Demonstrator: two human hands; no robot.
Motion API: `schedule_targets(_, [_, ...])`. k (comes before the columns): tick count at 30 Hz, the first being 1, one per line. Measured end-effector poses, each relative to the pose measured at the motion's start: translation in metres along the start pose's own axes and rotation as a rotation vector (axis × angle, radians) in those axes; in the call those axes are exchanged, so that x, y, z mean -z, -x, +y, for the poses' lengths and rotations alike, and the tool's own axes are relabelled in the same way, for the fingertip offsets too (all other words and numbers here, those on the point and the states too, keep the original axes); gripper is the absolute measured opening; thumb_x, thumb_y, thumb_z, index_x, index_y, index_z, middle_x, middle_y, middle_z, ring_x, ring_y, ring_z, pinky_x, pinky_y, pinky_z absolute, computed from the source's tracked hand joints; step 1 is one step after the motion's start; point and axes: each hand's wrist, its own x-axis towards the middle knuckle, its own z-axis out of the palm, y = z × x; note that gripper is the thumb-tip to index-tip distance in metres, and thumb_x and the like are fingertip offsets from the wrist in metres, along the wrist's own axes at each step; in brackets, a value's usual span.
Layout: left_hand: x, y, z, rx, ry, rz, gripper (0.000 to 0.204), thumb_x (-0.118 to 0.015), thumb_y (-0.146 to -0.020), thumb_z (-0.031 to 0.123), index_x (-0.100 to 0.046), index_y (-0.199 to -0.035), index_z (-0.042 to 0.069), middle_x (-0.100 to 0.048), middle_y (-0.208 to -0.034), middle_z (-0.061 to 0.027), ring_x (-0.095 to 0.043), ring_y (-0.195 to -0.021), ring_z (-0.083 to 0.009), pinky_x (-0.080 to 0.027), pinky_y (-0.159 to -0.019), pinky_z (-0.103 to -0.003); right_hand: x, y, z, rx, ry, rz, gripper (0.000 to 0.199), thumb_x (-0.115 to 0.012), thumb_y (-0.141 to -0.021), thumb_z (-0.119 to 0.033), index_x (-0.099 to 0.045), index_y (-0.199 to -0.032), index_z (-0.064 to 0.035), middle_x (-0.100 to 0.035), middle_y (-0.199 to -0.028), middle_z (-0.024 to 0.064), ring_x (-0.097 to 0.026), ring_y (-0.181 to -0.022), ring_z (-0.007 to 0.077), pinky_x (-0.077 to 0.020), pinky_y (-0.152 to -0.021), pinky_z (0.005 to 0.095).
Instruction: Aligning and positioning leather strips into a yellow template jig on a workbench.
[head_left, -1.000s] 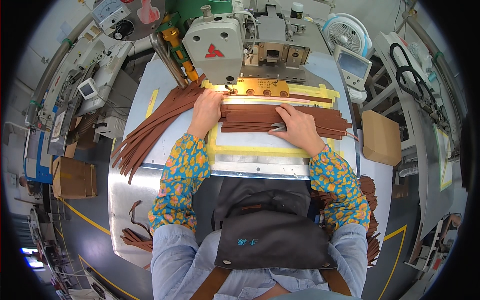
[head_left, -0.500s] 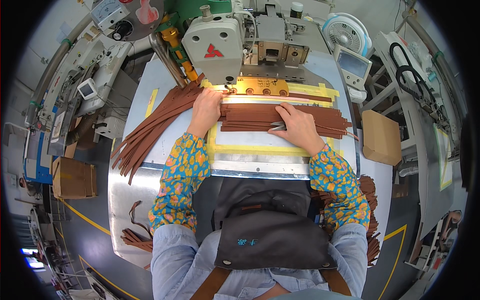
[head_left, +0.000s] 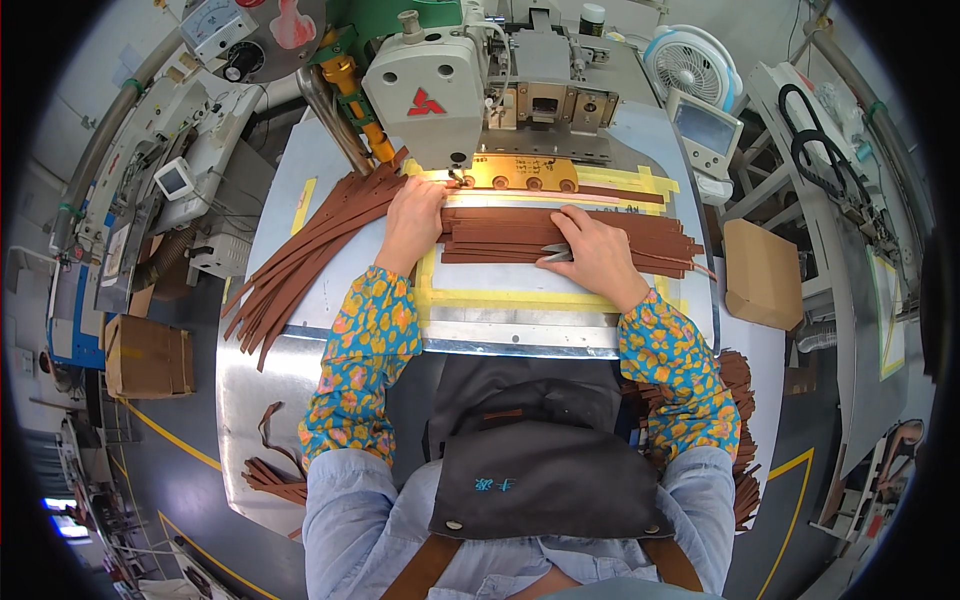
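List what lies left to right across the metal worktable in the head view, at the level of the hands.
Fanned brown strips → left hand → stacked brown strips → right hand with small metal snips → cardboard box.

Occluded and indeterminate areas, head view

The left hand (head_left: pixel 412 222) covers the near ends of the brown leather strips (head_left: pixel 570 235) under the sewing machine head (head_left: pixel 430 95); the needle point is too small to resolve. The right hand (head_left: pixel 592 258) partly hides a small metal tool (head_left: pixel 556 252); type indeterminate. The strip pile (head_left: pixel 738 440) beside the right sleeve is partly hidden.
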Motion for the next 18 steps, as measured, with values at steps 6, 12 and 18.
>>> schedule_targets(6, [0.0006,0.0005,0.0025,0.014,0.049,0.019,0.006,-0.064,-0.079,0.001,-0.06,-0.083,0.004,-0.067,-0.09,-0.0062,-0.06,-0.091,-0.027,-0.051,-0.08,-0.037,0.0007,0.0001,-0.0006,0.035,0.008,0.034,0.065,-0.077,-0.072,-0.053,-0.059,-0.113,-0.005,-0.059,-0.118,0.0109,-0.068,-0.087,0.0262,-0.057,-0.067,0.0383])
schedule_targets(12, [0.0021,0.0007,0.0013,0.059,0.095,-0.002,0.006,-0.065,-0.081,0.002,-0.06,-0.084,0.004,-0.069,-0.094,-0.0052,-0.059,-0.093,-0.0267,-0.051,-0.081,-0.037,0.0032,-0.0003,-0.0018,0.037,-0.005,0.024,0.064,-0.077,-0.072,-0.052,-0.059,-0.113,-0.005,-0.059,-0.117,0.011,-0.068,-0.087,0.0262,-0.0569,-0.067,0.0385])
schedule_targets(18, [0.002,-0.0014,0.0019,0.034,0.118,0.039,0.004,-0.064,-0.08,0.003,-0.062,-0.083,0.006,-0.066,-0.087,-0.0054,-0.06,-0.091,-0.0264,-0.05,-0.081,-0.038,0.0052,0.0021,-0.0049,0.005,0.01,-0.018,0.065,-0.076,-0.073,-0.052,-0.062,-0.116,-0.0055,-0.06,-0.122,0.0096,-0.068,-0.09,0.0271,-0.0564,-0.068,0.0392])
